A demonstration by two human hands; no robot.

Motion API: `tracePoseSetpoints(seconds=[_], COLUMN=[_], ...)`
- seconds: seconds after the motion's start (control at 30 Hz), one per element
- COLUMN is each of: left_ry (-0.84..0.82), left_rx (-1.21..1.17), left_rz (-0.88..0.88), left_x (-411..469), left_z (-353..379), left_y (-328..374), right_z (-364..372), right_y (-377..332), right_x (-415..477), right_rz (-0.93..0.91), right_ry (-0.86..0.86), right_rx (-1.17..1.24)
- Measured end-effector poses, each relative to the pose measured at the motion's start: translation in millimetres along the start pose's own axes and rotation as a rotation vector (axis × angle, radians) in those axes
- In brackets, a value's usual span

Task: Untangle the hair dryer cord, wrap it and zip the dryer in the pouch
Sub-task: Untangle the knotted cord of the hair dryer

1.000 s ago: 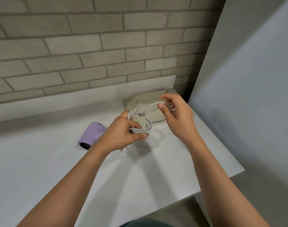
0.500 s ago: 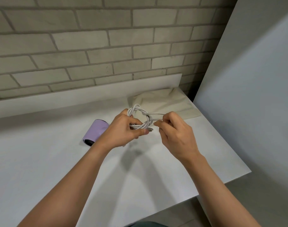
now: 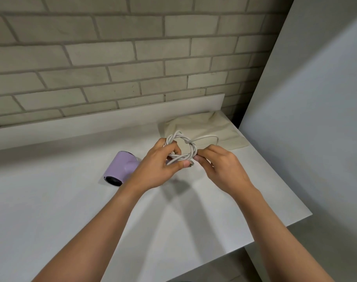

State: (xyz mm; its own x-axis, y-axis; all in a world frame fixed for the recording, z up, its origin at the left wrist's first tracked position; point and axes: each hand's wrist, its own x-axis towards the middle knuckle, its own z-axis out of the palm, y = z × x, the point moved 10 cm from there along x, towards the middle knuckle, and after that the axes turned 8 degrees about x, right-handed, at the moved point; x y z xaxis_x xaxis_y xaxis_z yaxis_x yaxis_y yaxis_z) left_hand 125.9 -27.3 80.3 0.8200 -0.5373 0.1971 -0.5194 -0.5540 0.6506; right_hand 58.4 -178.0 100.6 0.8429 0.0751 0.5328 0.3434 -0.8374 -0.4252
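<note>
A light grey cord is wound into a small coil held above the white counter. My left hand grips the coil's left and lower side with thumb and fingers. My right hand pinches the coil's right side, where a loose loop of cord sticks out toward the pouch. The lilac hair dryer lies on the counter left of my left hand, its dark opening toward me. A beige fabric pouch lies flat behind the coil, against the back ledge.
A brick wall rises behind the counter's raised back ledge. A grey panel stands at the right, close to the pouch. The counter's front right corner drops off to the floor.
My right hand came down from above the pouch to the coil's right side and pulled the loose strand in. The coil is tighter. The left hand kept its hold.
</note>
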Motion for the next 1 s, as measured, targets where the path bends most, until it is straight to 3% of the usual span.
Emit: tracePoseSetpoints(seconds=[0.5,0.7,0.93,1.0], left_ry=[0.033,0.013,-0.029,-0.039], left_rx=[-0.022,-0.011,-0.06,-0.038], left_rz=[0.019,0.012,-0.003,0.016], left_x=[2.1,2.2,9.6,11.1], left_z=[6.1,11.5,20.6,22.1], left_y=[1.0,-1.3,-2.4,-0.9], right_z=[-40.3,-43.4,-10.8,2.5], right_y=[30.1,59.1,50.4,35.1], right_x=[-8.0,-13.1,-9.0,-7.2], right_rz=[-0.013,0.075,0.194,0.176], right_ry=[0.101,0.147,-0.086,-0.156], right_rx=[-0.086,-0.122,-0.252,-0.167])
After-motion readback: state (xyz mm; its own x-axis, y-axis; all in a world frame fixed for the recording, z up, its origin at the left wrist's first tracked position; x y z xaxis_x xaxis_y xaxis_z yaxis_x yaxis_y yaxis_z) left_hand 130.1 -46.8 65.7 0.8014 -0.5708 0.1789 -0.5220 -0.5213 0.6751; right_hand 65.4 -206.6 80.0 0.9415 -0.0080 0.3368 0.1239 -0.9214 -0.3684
